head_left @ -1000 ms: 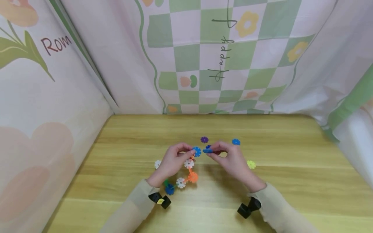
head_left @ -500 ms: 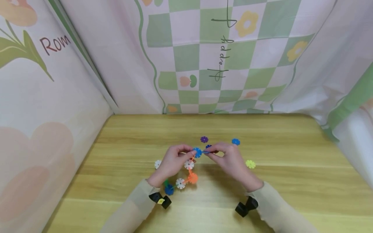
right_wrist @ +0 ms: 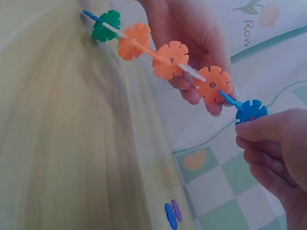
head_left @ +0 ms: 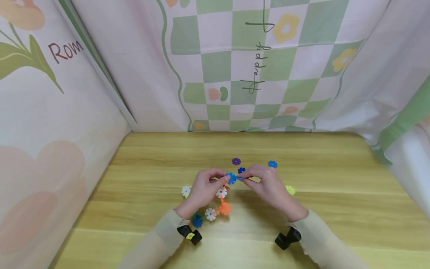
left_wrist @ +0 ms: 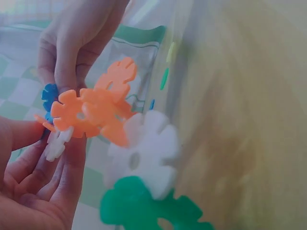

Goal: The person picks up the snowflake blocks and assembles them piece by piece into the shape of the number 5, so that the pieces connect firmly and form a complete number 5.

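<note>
A chain of interlocking snowflake discs hangs from my left hand (head_left: 203,188), whose thumb and fingers pinch it near its upper end, at a blue disc (head_left: 231,178). Below follow white discs (head_left: 210,214), orange discs (head_left: 225,208) and a dark blue disc (head_left: 197,220); a green disc (right_wrist: 106,26) shows in the right wrist view. Thumb and fingertips of my right hand (head_left: 267,185) pinch a second blue disc (right_wrist: 253,110). Its edge meets the chain's blue end disc at a slot, and the two stand at an angle to each other.
Loose discs lie on the wooden table (head_left: 161,149): purple (head_left: 236,161), dark blue (head_left: 241,170), blue (head_left: 272,164) and yellow-green (head_left: 290,190) ones. A white disc (head_left: 186,191) lies beside the left hand. Printed curtains (head_left: 215,67) border the back and left sides.
A gap stood between the two blue discs a second ago; now the right hand's disc meets the chain's end disc. The left hand and chain have shifted slightly right.
</note>
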A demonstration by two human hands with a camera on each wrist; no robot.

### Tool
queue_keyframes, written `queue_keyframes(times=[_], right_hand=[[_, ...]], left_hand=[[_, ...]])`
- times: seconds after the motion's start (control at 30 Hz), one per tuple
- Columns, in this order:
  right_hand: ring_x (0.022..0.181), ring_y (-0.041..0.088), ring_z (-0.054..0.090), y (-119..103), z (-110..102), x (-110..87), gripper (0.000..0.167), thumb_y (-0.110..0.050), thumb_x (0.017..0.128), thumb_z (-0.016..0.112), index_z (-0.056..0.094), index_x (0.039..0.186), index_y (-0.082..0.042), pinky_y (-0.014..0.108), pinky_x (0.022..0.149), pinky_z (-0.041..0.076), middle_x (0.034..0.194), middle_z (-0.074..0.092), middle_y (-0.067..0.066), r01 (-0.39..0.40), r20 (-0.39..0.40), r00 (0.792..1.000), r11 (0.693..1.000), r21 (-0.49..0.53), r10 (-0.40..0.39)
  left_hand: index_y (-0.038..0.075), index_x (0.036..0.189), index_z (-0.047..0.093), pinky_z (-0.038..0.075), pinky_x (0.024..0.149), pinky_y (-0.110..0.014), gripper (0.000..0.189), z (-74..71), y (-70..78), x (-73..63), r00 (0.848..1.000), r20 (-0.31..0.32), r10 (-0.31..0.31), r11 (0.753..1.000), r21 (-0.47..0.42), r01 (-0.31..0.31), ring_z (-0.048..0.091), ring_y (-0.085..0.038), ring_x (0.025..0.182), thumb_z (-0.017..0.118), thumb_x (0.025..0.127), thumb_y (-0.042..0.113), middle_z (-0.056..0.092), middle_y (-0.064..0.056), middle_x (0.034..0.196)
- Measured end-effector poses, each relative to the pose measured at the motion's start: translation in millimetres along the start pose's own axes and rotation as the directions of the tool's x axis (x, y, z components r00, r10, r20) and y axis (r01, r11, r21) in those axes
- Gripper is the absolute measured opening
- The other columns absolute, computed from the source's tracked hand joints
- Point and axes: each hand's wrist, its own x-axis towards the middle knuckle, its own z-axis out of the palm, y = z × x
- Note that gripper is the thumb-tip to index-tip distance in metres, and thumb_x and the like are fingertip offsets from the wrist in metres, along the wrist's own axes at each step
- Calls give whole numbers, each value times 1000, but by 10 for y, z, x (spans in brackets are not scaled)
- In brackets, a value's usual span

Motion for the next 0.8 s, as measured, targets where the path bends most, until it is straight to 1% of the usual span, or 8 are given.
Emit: queue_keyframes(times=[0.13,0.27,0.33,0.4,0.53,0.63,0.7,0.8], right_hand=[[82,14,71,12,-19,-8,21,7,78,84,79,91,-10,34,73,60,90,75,-2,6,12,1000,1000,-3,-6],[83,14,70,21,-32,-4,21,7,79,83,79,92,-9,34,72,60,90,75,-2,23,28,999,1000,1,-23],[83,14,70,25,-38,-3,21,7,79,83,79,92,-9,34,72,60,90,75,-2,28,36,999,1000,4,-28],[83,14,70,28,-41,-5,22,8,80,82,79,92,-9,34,71,60,90,75,-2,28,40,999,1000,3,-28],[81,14,70,33,-35,-3,22,9,79,83,79,91,-9,33,70,61,90,75,-1,10,35,999,1000,0,-10],[83,16,72,47,-42,9,23,7,78,84,79,95,-7,33,71,61,93,76,1,-18,31,999,1000,5,18],[86,20,73,78,-63,20,27,5,78,86,78,101,-6,34,73,61,97,76,2,-53,33,998,999,7,53],[89,23,72,177,-104,17,33,0,77,88,77,108,-4,41,76,60,101,76,5,-152,47,987,988,13,151]], left_hand=[[4,107,74,58,68,-30,20,19,0,-1,1000,0,-1,1000,-9,1,72,-19,76,66,102,22,73,-2,94],[3,107,74,59,70,-31,21,28,-17,9,1000,15,12,999,-36,-11,73,-30,79,66,102,21,73,-5,93],[2,108,73,60,70,-31,20,34,-18,14,1000,21,9,998,-58,-8,73,-36,81,65,102,20,73,-6,93],[2,109,73,60,70,-31,20,40,-23,18,1000,26,10,997,-75,-8,73,-39,82,65,102,19,73,-8,93],[2,109,73,60,71,-31,21,36,-24,32,999,34,15,998,-64,-13,73,-34,80,65,103,21,73,-11,95],[4,110,73,60,72,-31,23,23,-17,55,999,42,28,999,-20,-27,73,-24,78,65,103,25,73,-9,97],[5,110,73,60,72,-32,24,10,-6,69,999,40,32,999,-8,-32,73,-20,78,65,103,26,73,-8,98],[6,110,72,60,72,-32,24,-12,11,85,1000,18,20,1000,-10,-20,72,-17,79,65,103,28,72,-5,99]])
